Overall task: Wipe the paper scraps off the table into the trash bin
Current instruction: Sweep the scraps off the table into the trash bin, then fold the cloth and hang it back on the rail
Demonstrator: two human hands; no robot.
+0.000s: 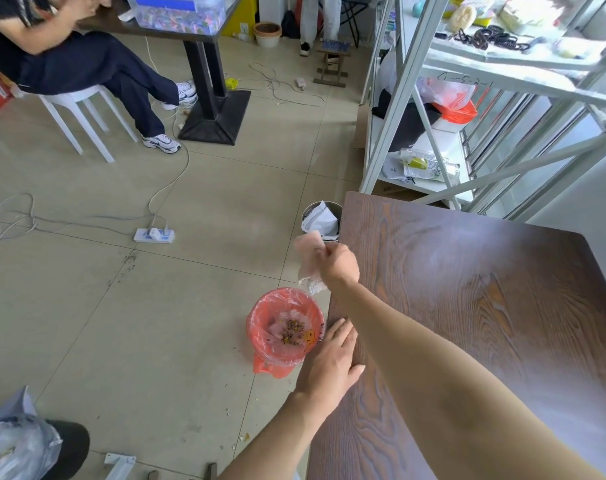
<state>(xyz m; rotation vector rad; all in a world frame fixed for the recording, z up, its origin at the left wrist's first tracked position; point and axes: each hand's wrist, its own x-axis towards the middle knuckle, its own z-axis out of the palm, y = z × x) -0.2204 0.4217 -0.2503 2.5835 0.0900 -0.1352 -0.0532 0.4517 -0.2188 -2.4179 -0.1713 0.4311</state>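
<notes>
My right hand (339, 263) reaches past the table's left edge and is shut on a pale pink cloth (308, 261), held in the air above the floor. Just below it stands the trash bin (260, 313) with a red-orange plastic liner; small paper scraps (292, 330) lie at its bottom. My left hand (331, 362) rests flat on the left edge of the dark wood-grain table (467, 306), fingers together, right beside the bin. No scraps show on the tabletop. A few bits (244, 438) lie on the floor near the bin.
A second bin (320, 218) with white bags stands by the table's far left corner. A metal shelf rack (450, 98) is behind. A power strip (154, 234) and cables cross the tiled floor. A person sits on a white stool (83, 112) at far left.
</notes>
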